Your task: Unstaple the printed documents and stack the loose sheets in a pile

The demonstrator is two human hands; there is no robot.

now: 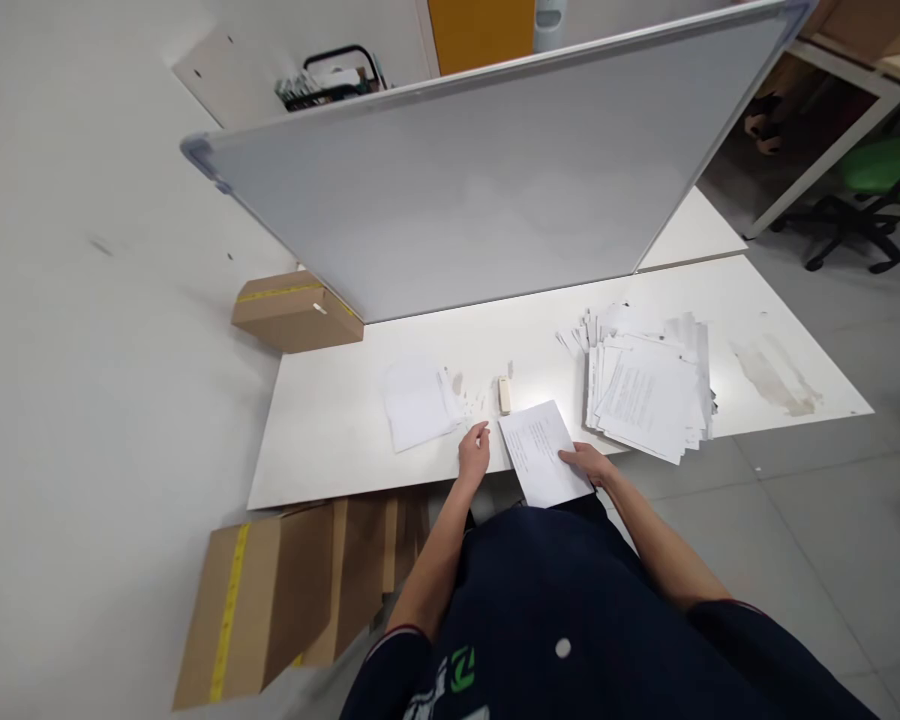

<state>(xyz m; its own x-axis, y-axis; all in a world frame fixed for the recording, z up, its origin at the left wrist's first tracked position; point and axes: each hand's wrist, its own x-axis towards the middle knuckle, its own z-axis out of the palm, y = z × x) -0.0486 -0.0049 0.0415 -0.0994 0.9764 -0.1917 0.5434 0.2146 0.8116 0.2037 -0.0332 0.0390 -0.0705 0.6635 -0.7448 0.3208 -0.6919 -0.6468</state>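
Note:
My right hand grips the right edge of a printed white sheet, thumb on top, at the table's front edge. To its left, my left hand is raised near the table edge, away from the sheet, with its fingers curled; whether something small is between them is too small to tell. A small cream-coloured block lies on the table just above the sheet. Left of my left hand is a stack of white paper. A large, uneven pile of printed papers lies to the right.
A whiteboard stands along the back of the white table. One cardboard box is at the table's back left corner, and more boxes stand below its front left. A green chair is at the far right.

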